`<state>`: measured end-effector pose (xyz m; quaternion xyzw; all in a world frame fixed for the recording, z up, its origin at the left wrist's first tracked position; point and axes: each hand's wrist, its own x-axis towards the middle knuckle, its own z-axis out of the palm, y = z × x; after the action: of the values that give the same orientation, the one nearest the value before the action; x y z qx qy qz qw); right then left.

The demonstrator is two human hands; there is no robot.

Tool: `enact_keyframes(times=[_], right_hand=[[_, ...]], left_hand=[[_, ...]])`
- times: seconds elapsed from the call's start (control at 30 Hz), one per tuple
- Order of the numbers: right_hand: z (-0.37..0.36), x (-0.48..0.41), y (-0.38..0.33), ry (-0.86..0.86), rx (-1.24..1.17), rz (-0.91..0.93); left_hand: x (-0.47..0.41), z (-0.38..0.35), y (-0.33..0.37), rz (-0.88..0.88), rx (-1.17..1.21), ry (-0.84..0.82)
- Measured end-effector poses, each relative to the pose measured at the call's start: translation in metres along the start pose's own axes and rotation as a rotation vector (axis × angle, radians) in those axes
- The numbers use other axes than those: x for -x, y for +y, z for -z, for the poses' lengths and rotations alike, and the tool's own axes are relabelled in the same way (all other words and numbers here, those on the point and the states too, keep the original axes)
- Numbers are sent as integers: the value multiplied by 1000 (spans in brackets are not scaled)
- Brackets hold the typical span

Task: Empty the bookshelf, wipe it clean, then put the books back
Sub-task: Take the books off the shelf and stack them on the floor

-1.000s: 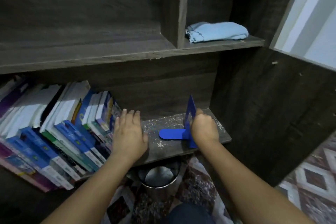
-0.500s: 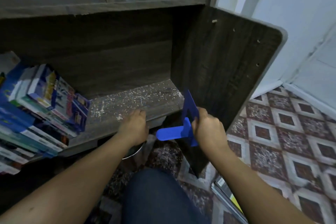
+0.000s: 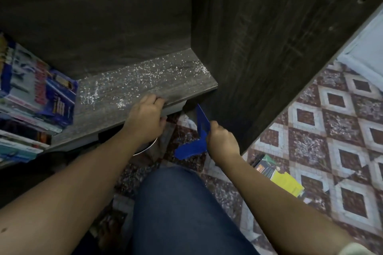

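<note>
The dark wooden shelf board is speckled with white dust across its bare right part. Several books lean together at its left end. My left hand grips the shelf's front edge, fingers curled over the top. My right hand holds a blue metal bookend below and in front of the shelf, beside the cabinet's side panel, above the floor.
A metal bin sits under the shelf, mostly hidden by my left arm. Books with yellow and dark covers lie on the patterned tile floor at the right. My knee in blue jeans fills the lower middle.
The bookend has left the shelf: my right hand carried it forward and down to below the shelf edge. My left hand slid from the shelf top to its front edge. The view tilted down.
</note>
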<state>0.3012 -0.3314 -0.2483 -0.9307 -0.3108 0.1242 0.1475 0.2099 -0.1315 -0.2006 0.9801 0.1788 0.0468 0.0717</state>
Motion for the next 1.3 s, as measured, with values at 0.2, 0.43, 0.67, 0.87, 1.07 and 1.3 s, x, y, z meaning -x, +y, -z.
enact_keyframes(times=[0.2, 0.43, 0.67, 0.87, 1.07, 1.3], right_hand=[[-46, -42, 10, -73, -70, -148], [-86, -69, 24, -92, -143, -211], [-120, -94, 32, -65, -197, -194], [-147, -109, 30, -37, -196, -236], [-179, -100, 34, -60, -246, -310], [-144, -93, 27, -60, -293, -280]], left_hand=[[-11, -10, -24, -7, 62, 96], [-22, -27, -34, -18, 107, 149], [-31, -45, -46, -7, 129, 238], [-30, -52, -45, -5, 107, 332], [-30, -55, -45, -19, 81, 354], [-30, -51, -46, -6, 146, 349]])
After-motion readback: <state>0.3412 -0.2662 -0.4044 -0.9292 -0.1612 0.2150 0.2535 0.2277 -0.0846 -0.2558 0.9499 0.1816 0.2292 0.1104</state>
